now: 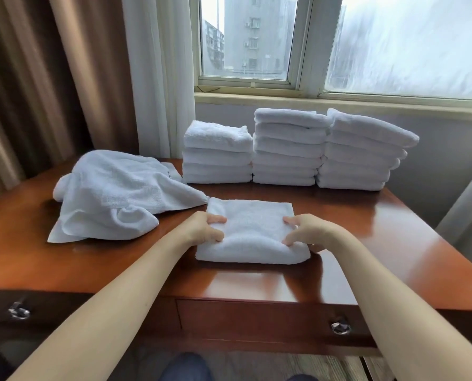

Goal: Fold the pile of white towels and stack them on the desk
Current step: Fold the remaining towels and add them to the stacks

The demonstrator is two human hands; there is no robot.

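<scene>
Centrally, on a glossy reddish-brown wooden desk (394,243) below a white-framed window (257,78), a folded white terry towel (252,232) lies near the front edge. The left hand (204,228) and right hand (307,232) grip its two sides, fingers curled onto the cloth. A rumpled pile of white towels (119,193) lies to the left, and a row of three folded white towel stacks (287,149) stands behind. Any fingers beneath the towel are hidden, and the brown curtain (37,78) is cut off.

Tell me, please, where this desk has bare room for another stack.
Bare desk lies right of the right hand, before the right stack, and at the front left corner near the loose pile. Three stacks crowd the back; the folded towel fills the centre.
</scene>
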